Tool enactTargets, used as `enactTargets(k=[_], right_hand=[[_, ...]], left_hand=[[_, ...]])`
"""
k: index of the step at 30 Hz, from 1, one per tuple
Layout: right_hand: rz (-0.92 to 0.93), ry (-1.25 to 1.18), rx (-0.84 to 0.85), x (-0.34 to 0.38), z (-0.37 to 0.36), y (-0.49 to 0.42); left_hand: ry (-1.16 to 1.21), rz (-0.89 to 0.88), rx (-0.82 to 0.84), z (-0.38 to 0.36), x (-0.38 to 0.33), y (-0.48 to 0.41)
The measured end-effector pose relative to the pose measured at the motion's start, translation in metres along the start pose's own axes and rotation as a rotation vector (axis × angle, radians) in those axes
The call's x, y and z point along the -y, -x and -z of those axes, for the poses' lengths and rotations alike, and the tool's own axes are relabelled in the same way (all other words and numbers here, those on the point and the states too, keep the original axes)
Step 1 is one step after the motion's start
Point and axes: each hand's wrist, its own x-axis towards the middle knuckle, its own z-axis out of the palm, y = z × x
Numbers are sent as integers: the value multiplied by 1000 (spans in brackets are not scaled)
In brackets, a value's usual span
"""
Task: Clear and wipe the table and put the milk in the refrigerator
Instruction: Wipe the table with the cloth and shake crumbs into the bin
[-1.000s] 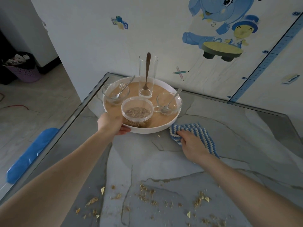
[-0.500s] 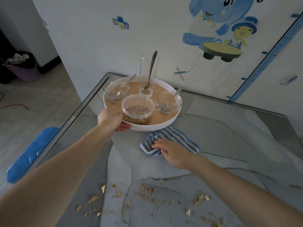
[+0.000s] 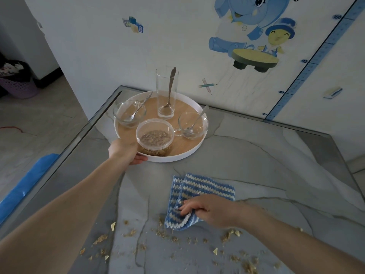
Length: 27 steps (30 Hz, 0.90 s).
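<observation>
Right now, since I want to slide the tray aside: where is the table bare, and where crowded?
Bare: the wide stretch of table right of the tray, out to the wall and right edge; also the strip between tray and cloth. Crowded: crumbs litter the near part by the cloth, and the tray is full.

Under the right hand [image 3: 211, 211], the cloth [image 3: 205, 187] shows blue and cream zigzag stripes. At the left hand [image 3: 123, 150], the tray [image 3: 177, 158] is white-rimmed with a tan floor, on a grey table [image 3: 256, 165] veined dark.
</observation>
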Motion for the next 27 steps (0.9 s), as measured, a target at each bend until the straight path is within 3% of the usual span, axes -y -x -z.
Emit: enactTargets(k=[8, 12, 14, 16, 19, 22, 27], right_hand=[[-59, -105, 64, 2, 5, 22], [-108, -127, 33, 4, 26, 40], [-95, -183, -14, 8, 41, 50], [-72, -235, -52, 15, 53, 60], [-3, -255, -65, 28, 67, 71], [79, -252, -47, 43, 73, 82], [192, -164, -61, 71, 80, 82]], left_hand=[[50, 30, 16, 0, 12, 7], [20, -178, 0, 0, 12, 49], [-35, -406, 108, -4, 6, 87], [-124, -548, 324, -6, 2, 126], [-286, -532, 626, -11, 1, 170], [-516, -612, 534, -16, 3, 196], [-548, -641, 290, 16, 3, 210]])
